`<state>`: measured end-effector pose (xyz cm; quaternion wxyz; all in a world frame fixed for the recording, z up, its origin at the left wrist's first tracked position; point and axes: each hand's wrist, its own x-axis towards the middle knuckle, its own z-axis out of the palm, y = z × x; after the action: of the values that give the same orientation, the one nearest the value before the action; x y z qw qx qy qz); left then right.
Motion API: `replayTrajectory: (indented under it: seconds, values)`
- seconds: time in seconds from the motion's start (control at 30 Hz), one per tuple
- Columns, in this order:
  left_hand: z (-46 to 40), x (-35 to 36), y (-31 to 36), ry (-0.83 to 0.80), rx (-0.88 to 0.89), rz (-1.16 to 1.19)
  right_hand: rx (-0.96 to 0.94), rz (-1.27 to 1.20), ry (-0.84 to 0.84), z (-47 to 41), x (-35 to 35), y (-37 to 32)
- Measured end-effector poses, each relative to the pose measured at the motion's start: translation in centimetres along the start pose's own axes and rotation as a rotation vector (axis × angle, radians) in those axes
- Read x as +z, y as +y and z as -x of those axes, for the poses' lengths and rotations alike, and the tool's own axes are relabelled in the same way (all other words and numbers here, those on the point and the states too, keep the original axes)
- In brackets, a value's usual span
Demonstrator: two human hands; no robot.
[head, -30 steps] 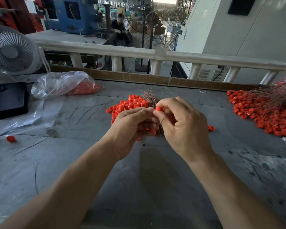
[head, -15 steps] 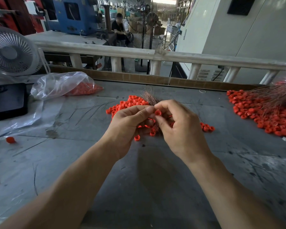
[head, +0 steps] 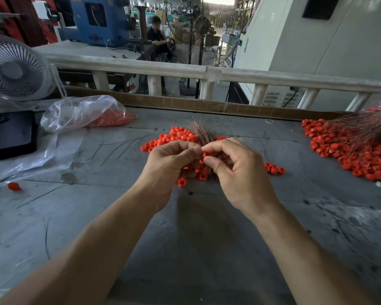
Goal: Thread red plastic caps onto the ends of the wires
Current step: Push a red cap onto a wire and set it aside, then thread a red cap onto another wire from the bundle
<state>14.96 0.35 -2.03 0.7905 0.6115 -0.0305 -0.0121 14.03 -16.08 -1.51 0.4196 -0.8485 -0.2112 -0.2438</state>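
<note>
With both hands meeting just above the loose cap pile (head: 180, 137), everything sits within a fingertip's reach, and that looks like the point of the layout: fresh caps heaped right behind the work, no stretching needed. From the head camera, the left hand (head: 171, 164) has its fingers curled in, thumb forward, gripping the copper wire bundle (head: 199, 132), whose thin ends fan up behind the knuckles. The right hand (head: 238, 170) is pinched nearly closed, thumb and forefinger holding a single red cap (head: 206, 154) right against the left thumb tip, so I'd judge a wire end is being fed through it now, though the wire at the cap is too fine to see. A few caps (head: 274, 169) lie scattered beside the right hand on the grey counter (head: 119, 205). Well off to the right sits a second heap, capped wires (head: 356, 146) by the look of it.
</note>
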Motion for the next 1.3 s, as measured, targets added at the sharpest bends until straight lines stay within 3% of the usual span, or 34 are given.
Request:
replayTrajectory:
  seconds: [0.17, 0.47, 0.63, 0.87, 1.07, 1.3]
  values:
    - [-0.1, -0.2, 0.6, 0.101, 0.0, 0.067, 0.013, 0.067, -0.049, 0.0, -0.3, 0.2]
    - [-0.6, -1.1, 0.5, 0.266, 0.042, -0.216, -0.01, 0.174, -0.17, 0.0, -0.3, 0.5]
    - [-0.6, -0.8, 0.5, 0.203, 0.052, -0.199, 0.013, 0.216, -0.05, -0.2, -0.7, 1.4]
    - [-0.3, -0.8, 0.5, 0.196, 0.069, -0.294, 0.367, 0.439, 0.285, -1.1, -4.3, 5.1]
    - [-0.3, -1.0, 0.2, 0.219, 0.076, -0.379, 0.699, 0.564, 0.213, -0.9, -6.0, 7.8]
    - [-0.8, -1.5, -0.1, 0.243, 0.088, -0.496, 0.769, 0.639, 0.123, -0.9, -5.9, 8.3]
